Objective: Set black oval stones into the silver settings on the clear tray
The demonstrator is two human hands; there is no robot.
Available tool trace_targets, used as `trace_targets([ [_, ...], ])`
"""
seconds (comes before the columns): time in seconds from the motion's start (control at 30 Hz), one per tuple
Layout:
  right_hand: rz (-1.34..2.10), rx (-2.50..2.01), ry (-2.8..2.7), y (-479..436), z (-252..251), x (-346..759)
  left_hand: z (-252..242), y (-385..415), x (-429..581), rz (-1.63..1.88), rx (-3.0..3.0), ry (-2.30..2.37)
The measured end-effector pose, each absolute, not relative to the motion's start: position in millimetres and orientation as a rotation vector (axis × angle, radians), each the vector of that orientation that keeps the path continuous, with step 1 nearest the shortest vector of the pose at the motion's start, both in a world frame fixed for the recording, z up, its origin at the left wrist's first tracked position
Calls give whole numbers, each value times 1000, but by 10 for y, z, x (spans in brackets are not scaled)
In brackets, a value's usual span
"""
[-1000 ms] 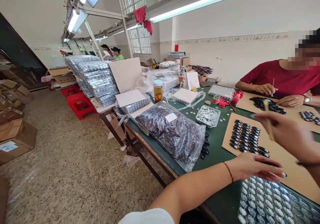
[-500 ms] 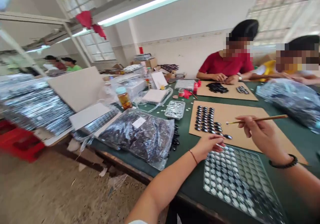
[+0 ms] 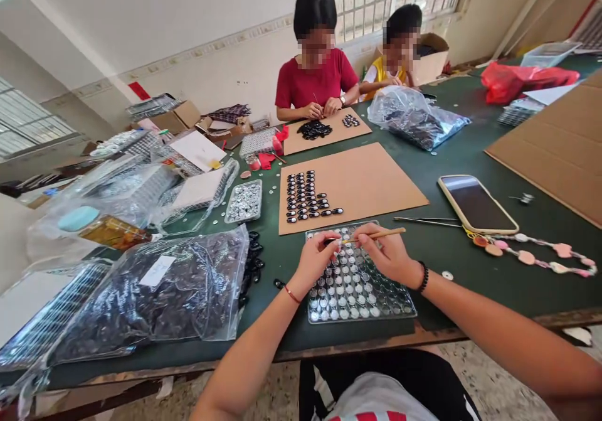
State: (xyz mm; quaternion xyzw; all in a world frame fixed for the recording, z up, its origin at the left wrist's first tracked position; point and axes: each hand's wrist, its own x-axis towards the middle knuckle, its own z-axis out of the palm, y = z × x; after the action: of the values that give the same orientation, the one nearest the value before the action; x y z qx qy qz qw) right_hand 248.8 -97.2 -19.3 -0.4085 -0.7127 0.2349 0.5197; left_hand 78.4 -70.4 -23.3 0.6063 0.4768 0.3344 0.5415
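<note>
My left hand (image 3: 318, 259) is closed in a pinch on a small black piece (image 3: 331, 241) above the clear tray. My right hand (image 3: 386, 255) grips a thin wooden brush (image 3: 383, 233), its tip close to that piece. Below both hands lies the clear tray (image 3: 339, 313), its cups partly filled with round whitish pieces. Beyond it, rows of black pieces with pale centres (image 3: 301, 195) rest on the left part of a cardboard sheet (image 3: 367, 179). One dark piece (image 3: 279, 283) sits beside my left wrist.
A bag of dark pieces (image 3: 160, 295), a jar (image 3: 106, 228) and a small box of pale discs (image 3: 244, 201) stand left. A phone (image 3: 477, 202), tweezers (image 3: 427, 221) and a bead strap (image 3: 527, 256) lie right. Two people sit across the green table (image 3: 470, 289).
The view has swung right and down. My hands have come together above the tray; the brush tip, earlier over the cardboard, is now near the piece in my left fingers.
</note>
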Motion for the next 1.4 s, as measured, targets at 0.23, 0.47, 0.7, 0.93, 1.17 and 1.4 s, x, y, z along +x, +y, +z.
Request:
trace_targets([
  [0.23,358,-850,-1920,-990,-184,2475,-242,-721,829,780,1485,1170],
  [0.47,314,-882,-1945,-942,-226,2511,-273,-713,823,736,1560,1117],
  [0.7,299,-888,-1914,-938,-227,2518,-310,-715,805,701,1635,1097],
  [0.93,239,-935,-1966,-944,-239,2520,-307,-709,797,693,1628,1103],
  [1.17,184,-955,-2021,-950,-240,2514,-310,-723,815,679,1587,1042],
  [1.4,203,-925,-2029,-947,-271,2513,-257,-723,795,675,1573,1052],
])
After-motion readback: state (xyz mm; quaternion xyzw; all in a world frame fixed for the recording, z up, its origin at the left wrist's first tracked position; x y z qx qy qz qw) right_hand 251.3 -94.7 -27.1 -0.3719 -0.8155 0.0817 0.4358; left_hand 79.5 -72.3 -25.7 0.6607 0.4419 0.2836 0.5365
